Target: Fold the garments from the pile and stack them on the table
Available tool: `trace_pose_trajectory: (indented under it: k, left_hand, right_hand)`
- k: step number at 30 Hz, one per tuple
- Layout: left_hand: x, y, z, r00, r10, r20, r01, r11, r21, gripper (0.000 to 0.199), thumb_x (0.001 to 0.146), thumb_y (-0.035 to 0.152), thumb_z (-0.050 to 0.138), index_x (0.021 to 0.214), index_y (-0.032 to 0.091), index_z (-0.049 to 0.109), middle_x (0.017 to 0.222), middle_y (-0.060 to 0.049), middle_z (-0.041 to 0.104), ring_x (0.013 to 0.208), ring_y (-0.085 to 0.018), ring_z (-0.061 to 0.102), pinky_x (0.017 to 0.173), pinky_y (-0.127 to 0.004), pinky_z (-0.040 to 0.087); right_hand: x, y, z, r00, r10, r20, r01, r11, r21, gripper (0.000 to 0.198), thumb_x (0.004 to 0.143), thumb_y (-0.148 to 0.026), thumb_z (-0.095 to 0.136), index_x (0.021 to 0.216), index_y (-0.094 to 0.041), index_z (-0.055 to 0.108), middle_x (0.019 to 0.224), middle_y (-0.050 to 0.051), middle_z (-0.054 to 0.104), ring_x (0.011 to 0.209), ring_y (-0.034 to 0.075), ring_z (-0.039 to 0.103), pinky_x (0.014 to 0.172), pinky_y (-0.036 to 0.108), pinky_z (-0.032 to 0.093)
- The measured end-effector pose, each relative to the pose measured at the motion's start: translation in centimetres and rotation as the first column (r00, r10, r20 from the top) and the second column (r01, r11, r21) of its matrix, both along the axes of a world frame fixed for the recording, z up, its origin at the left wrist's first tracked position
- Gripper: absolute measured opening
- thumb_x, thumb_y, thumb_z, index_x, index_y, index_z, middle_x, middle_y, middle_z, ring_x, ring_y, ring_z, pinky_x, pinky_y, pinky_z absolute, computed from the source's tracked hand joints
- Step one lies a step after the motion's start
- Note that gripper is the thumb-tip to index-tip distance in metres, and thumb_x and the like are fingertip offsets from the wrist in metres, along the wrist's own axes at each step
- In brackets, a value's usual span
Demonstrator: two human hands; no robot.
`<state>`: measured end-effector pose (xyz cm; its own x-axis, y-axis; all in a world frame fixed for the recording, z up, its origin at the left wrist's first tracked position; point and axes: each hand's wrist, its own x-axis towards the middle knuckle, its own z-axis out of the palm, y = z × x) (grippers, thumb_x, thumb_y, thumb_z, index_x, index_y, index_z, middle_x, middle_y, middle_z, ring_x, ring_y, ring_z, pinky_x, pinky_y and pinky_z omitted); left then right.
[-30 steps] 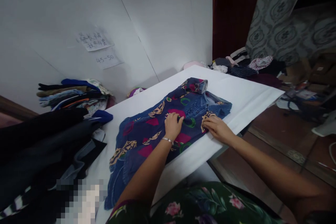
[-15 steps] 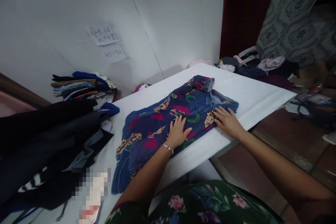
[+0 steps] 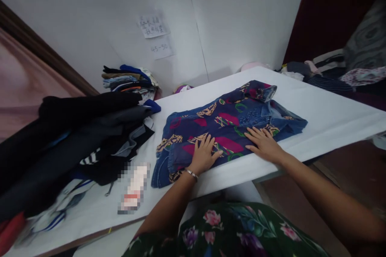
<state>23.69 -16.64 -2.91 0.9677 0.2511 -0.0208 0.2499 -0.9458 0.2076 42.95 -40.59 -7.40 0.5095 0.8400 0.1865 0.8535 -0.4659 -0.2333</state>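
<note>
Your left hand (image 3: 204, 153) has slid toward the hem of the printed denim shirt (image 3: 229, 122); your right hand (image 3: 263, 143) has moved inward beside it. Both lie flat with fingers spread, holding nothing. The shirt lies on the white table (image 3: 331, 116), so smoothing continues. The blurred object (image 3: 134, 188) is unidentifiable; the dark clothing pile (image 3: 75, 136) is cut off left.

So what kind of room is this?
Probably a clothes-sorting or folding room: a patterned denim garment lies flat on a white table, folded clothes are stacked by the wall, and dark garments are heaped alongside.
</note>
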Motion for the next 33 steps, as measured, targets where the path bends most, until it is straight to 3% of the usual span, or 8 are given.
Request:
trace_pose_trajectory:
  k: [4,8,12,16,20,28,31,33]
  left_hand:
    - [-0.6,2.5,1.4,0.990,0.122,0.074,-0.110,0.983,-0.150,0.053,0.097,0.048,0.037,0.143,0.022,0.043,0.155,-0.009,0.034,0.144,-0.022,0.027,0.116,-0.044,0.024]
    - [-1.4,6.1,2.2,0.946,0.277,0.170,-0.268,0.961,-0.073,0.041,0.096,0.036,0.045,0.127,0.016,0.060,0.137,-0.011,0.056,0.129,-0.022,0.048,0.111,-0.036,0.032]
    - [-0.9,7.8,1.3,0.963,0.232,0.137,-0.232,0.973,-0.016,0.032,0.094,0.030,0.048,0.118,0.017,0.066,0.122,-0.007,0.066,0.114,-0.021,0.057,0.104,-0.032,0.037]
    - [-0.3,7.8,0.2,0.962,0.238,0.131,-0.242,0.970,0.021,0.031,0.093,0.034,0.050,0.112,0.019,0.069,0.116,-0.007,0.066,0.108,-0.022,0.055,0.100,-0.034,0.037]
    - [-0.6,7.8,-0.2,0.947,0.268,0.178,-0.265,0.963,-0.043,0.027,0.092,0.035,0.052,0.105,0.020,0.071,0.112,-0.005,0.066,0.108,-0.021,0.054,0.100,-0.034,0.035]
    - [-0.9,7.3,0.5,0.929,0.321,0.183,-0.313,0.947,-0.074,0.026,0.092,0.030,0.051,0.108,0.021,0.069,0.116,-0.005,0.066,0.112,-0.022,0.054,0.102,-0.036,0.036]
    - [-1.4,6.3,1.1,0.939,0.256,0.231,-0.258,0.966,-0.021,0.031,0.095,0.032,0.047,0.118,0.022,0.064,0.129,-0.006,0.062,0.123,-0.022,0.050,0.109,-0.040,0.030]
    - [-1.9,5.5,1.2,0.953,0.170,0.252,-0.187,0.981,0.045,0.038,0.096,0.040,0.044,0.127,0.023,0.059,0.140,-0.007,0.054,0.133,-0.024,0.041,0.115,-0.047,0.022]
  right_hand:
    - [-0.7,-0.1,0.8,1.000,0.000,-0.014,0.001,0.997,0.077,0.057,0.093,-0.055,0.039,0.140,-0.024,0.050,0.152,0.009,0.038,0.144,0.031,0.025,0.114,0.059,0.018]
    - [-3.7,1.6,1.7,0.985,0.169,0.015,-0.166,0.941,0.295,0.040,0.096,-0.041,0.042,0.127,-0.026,0.062,0.141,0.008,0.053,0.140,0.028,0.034,0.110,0.055,0.029]
    - [-7.5,5.2,2.2,0.919,0.394,-0.010,-0.372,0.877,0.304,0.031,0.094,-0.030,0.047,0.118,-0.026,0.067,0.119,0.009,0.065,0.114,0.025,0.055,0.096,0.046,0.044]
    - [-9.2,8.0,2.6,0.930,0.368,0.014,-0.364,0.911,0.194,0.029,0.093,-0.023,0.047,0.112,-0.022,0.069,0.101,0.011,0.065,0.092,0.022,0.056,0.080,0.038,0.047]
    - [-9.1,8.4,2.4,0.945,0.325,0.030,-0.326,0.933,0.151,0.030,0.095,-0.018,0.043,0.102,-0.020,0.072,0.087,0.009,0.063,0.081,0.020,0.055,0.072,0.031,0.045]
    - [-9.5,7.4,1.9,0.929,0.371,-0.004,-0.360,0.904,0.231,0.031,0.096,-0.020,0.040,0.098,-0.019,0.071,0.082,0.008,0.062,0.078,0.018,0.056,0.068,0.030,0.046]
    - [-9.9,7.8,2.9,0.930,0.368,-0.017,-0.348,0.893,0.286,0.030,0.096,-0.022,0.042,0.103,-0.019,0.071,0.088,0.010,0.064,0.083,0.020,0.058,0.072,0.034,0.049]
    - [-10.3,8.3,3.4,0.927,0.375,-0.007,-0.352,0.877,0.328,0.030,0.095,-0.025,0.044,0.111,-0.021,0.069,0.102,0.012,0.066,0.096,0.022,0.059,0.082,0.039,0.050]
